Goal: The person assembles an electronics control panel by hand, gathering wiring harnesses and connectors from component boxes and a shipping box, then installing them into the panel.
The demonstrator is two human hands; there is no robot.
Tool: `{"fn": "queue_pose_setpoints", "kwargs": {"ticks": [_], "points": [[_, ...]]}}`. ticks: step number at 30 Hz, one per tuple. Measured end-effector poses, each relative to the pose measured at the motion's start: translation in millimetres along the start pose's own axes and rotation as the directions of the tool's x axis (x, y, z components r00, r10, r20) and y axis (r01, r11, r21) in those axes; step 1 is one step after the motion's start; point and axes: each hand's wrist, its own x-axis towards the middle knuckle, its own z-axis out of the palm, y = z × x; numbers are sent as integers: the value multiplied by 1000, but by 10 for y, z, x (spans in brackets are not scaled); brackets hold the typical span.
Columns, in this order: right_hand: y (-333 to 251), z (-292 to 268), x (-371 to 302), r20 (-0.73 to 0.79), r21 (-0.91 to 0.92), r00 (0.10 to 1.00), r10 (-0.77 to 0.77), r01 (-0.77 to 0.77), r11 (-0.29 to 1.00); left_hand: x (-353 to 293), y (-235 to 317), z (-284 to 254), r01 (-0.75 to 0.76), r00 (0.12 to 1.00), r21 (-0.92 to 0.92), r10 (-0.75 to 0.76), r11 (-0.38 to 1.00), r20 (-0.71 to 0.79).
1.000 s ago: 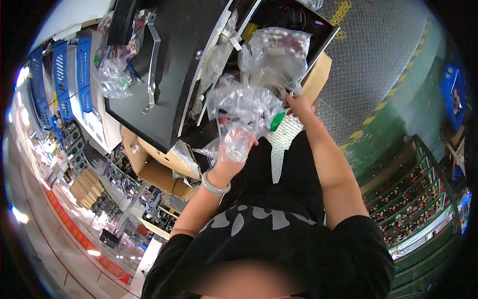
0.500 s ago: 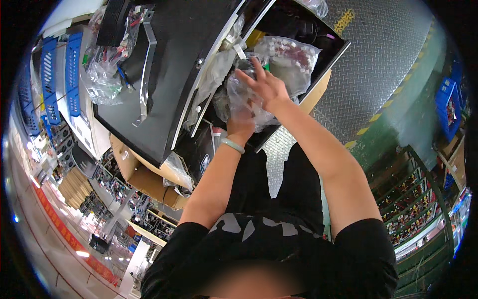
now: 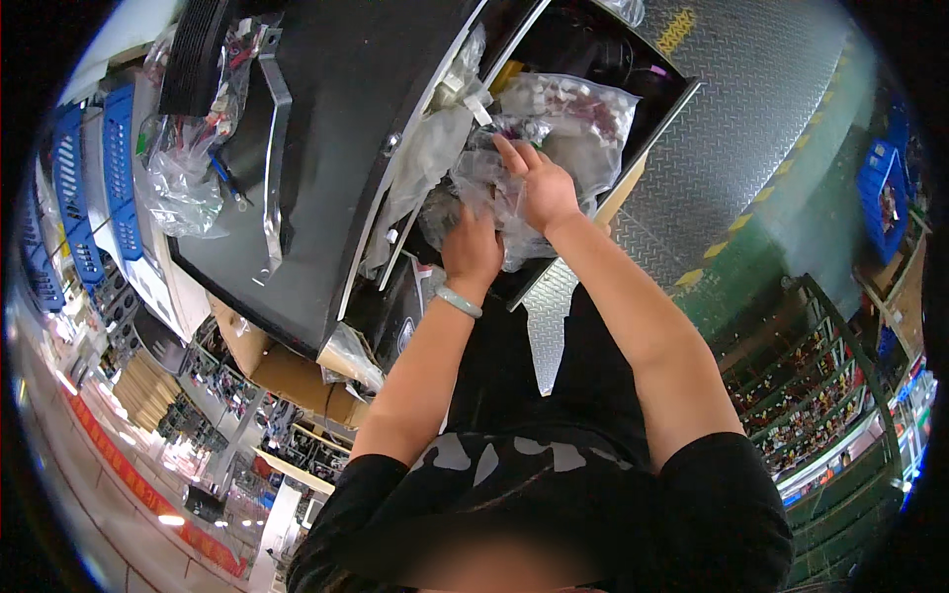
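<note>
An open black drawer holds several clear plastic bags. My left hand, with a pale bangle at the wrist, is closed on a crumpled clear plastic bag near the drawer's front; film partly covers its fingertips. On the same bag's right side, my right hand has its fingers bent against the film, thumb side hidden. Just beyond lies a larger clear bag of white connectors and dark red wires. What the crumpled bag contains is hard to make out.
Left of the drawer is a black worktop bearing a bent metal strip and a bag of wired parts. Below its corner stands an open cardboard box. Patterned metal flooring lies to the right, with a blue crate farther off.
My right hand's spread fingers have bent and drawn closer together on the bag. My left hand has shifted slightly, showing more of its back. The view has moved a little.
</note>
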Motion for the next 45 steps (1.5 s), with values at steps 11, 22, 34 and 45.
{"fn": "queue_pose_setpoints", "kwargs": {"ticks": [11, 22, 34, 45], "points": [[-70, -200, -73, -13, -115, 932, -362, 359, 926, -311, -69, 55, -47, 999, -153, 47, 987, -4], [-86, -522, -17, -35, -208, 996, -87, 78, 975, -285, -120, -75, -19, 992, -320, -21, 947, -121], [20, -130, 272, 99, -325, 981, -166, 189, 927, 302, -64, 97, 77, 985, 97, -91, 992, 150], [-123, -187, 340, 303, -386, 948, -96, 214, 897, 198, -284, 139, -102, 975, -112, 122, 988, 189]]}}
